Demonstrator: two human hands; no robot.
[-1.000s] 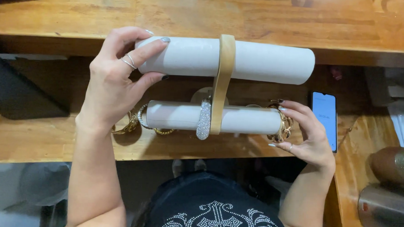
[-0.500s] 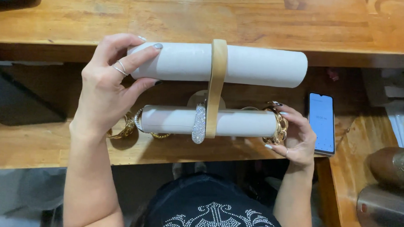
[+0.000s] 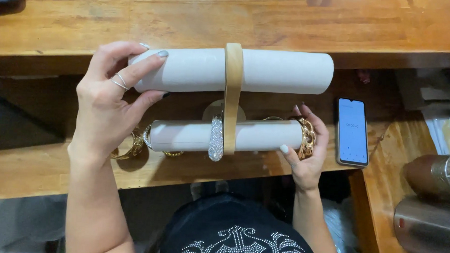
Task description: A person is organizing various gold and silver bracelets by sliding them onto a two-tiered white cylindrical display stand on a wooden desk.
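The left hand [image 3: 108, 105] is gripping the left end of the upper roll [image 3: 232, 71] of a two-bar bracelet stand [image 3: 232, 99]; its fingers are curling over the top of the pale grey roll and the thumb is pressing from below, so the hand is closed around it. Two thin rings are sitting on one finger. The right hand [image 3: 306, 149] is pinching a gold chain bracelet [image 3: 307, 138] at the right end of the lower roll [image 3: 227, 137], with the thumb under the roll and the fingers behind the chain. The bracelet is lying around the very end of this roll. A sparkling silver bracelet [image 3: 216, 138] is hanging on the lower roll, just beside the tan upright piece that is joining both rolls. More gold bracelets [image 3: 137, 144] are lying at the left end of the lower roll, near the left wrist. The stand is resting on the lower wooden counter [image 3: 29, 169], in front of the person. A phone [image 3: 352, 131] with a lit screen is lying to the right of the stand, apart from it. Two metal cylinders [image 3: 429, 203] are showing at the right edge
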